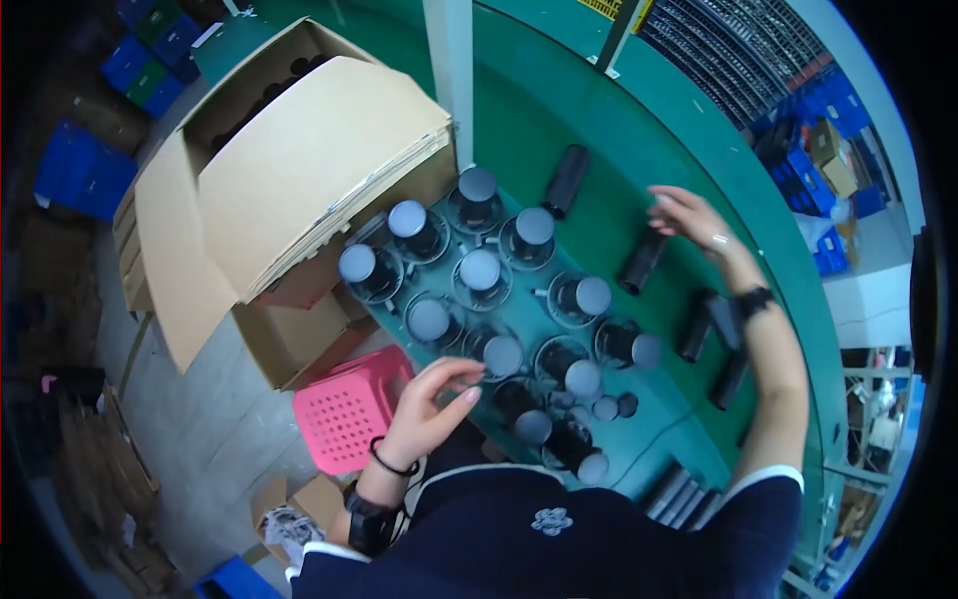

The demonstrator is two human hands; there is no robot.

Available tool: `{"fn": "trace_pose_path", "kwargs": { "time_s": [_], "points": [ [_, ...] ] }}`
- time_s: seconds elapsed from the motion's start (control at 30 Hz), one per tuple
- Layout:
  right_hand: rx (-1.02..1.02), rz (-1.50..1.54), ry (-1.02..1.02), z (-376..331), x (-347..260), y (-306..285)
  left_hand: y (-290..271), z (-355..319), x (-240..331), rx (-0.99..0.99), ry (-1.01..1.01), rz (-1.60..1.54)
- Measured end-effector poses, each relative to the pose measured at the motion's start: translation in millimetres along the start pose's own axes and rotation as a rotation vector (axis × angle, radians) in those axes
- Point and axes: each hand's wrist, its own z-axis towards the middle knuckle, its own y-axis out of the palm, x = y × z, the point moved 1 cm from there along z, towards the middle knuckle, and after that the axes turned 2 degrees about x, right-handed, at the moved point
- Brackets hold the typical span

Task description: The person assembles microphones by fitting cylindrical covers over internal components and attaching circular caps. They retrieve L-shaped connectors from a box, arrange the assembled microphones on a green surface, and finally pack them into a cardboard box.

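Observation:
Several dark cylindrical vessels with round grey tops stand in rows on the green table, each within a clear, wider rim; one such vessel [481, 278] is in the middle. My left hand [431, 401] hovers at the near left of these rows, fingers curved, thumb apart, nothing in it. Its fingertips are close to a grey-topped vessel [497, 354]. Stretched out to the far right, my right hand [684, 218] has loosely bent, slightly blurred fingers. Just below them lies a black cylinder [644, 265]; whether they touch it I cannot tell. Another black cylinder [567, 182] lies farther off.
A large open cardboard box [319, 170] stands at the left, dark round items inside. A pink perforated stool [349, 414] is below it. More black cylinders [694, 327] lie at the right, small dark round pieces [605, 407] nearer me. A white post [451, 80] rises beyond.

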Motion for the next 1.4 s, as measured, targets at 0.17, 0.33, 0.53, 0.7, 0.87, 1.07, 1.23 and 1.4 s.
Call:
{"fn": "trace_pose_path", "kwargs": {
  "time_s": [0.17, 0.33, 0.53, 0.7, 0.87, 1.07, 1.23, 1.4],
  "points": [
    [0.315, 0.208, -0.16, -217.2, 22.3, -63.8, 45.3, -11.8, 31.0, -0.163, 0.07, -0.042],
    [0.5, 0.373, -0.137, -425.7, 81.5, -31.8, 117.2, -40.0, 33.8, -0.377, 0.082, -0.171],
    [0.848, 0.356, 0.235, -634.6, 228.3, 73.2, 264.6, -73.4, -3.3, -0.775, -0.277, -0.261],
    [0.893, 0.305, 0.419, -694.4, 301.9, 180.9, 416.9, -100.6, -129.7, -0.899, -0.414, 0.229],
    [0.655, 0.272, 0.342, -695.5, 314.6, 208.4, 496.7, -92.3, -217.6, -0.647, 0.182, 0.733],
    [0.797, 0.368, 0.301, -700.2, 330.5, 193.0, 496.3, -107.3, -179.4, -0.927, -0.047, 0.443],
    [0.842, 0.502, 0.066, -628.2, 316.0, 152.1, 457.9, -130.6, -141.0, -1.158, 0.049, 0.275],
    [0.715, 0.799, -0.014, -560.5, 315.4, 134.0, 450.5, -132.9, -152.9, -1.19, 0.115, 0.299]
  ]
}}
